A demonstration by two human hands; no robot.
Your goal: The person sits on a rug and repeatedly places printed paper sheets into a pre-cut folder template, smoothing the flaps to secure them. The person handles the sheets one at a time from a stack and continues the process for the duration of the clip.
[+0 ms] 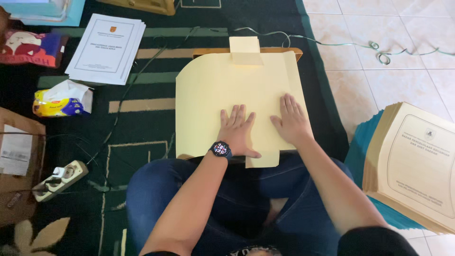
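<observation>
A large pale yellow folder sheet (213, 90) lies flat on a small wooden board (296, 51) in front of my crossed legs. My left hand (236, 129), with a dark watch on its wrist, presses flat on the sheet's lower middle, fingers spread. Just to its right, my right hand (291, 121) lies flat near the sheet's right edge. A small folded flap (245, 50) sticks up at the sheet's far edge, and another tab (263, 160) juts out near my knees.
A stack of printed tan folders (417, 161) sits at the right on a teal pile. On the dark patterned rug (137, 123) lie white printed papers (106, 47), a tissue pack (61, 100), a power strip (59, 180) and cables. A cardboard box (16, 166) is at far left.
</observation>
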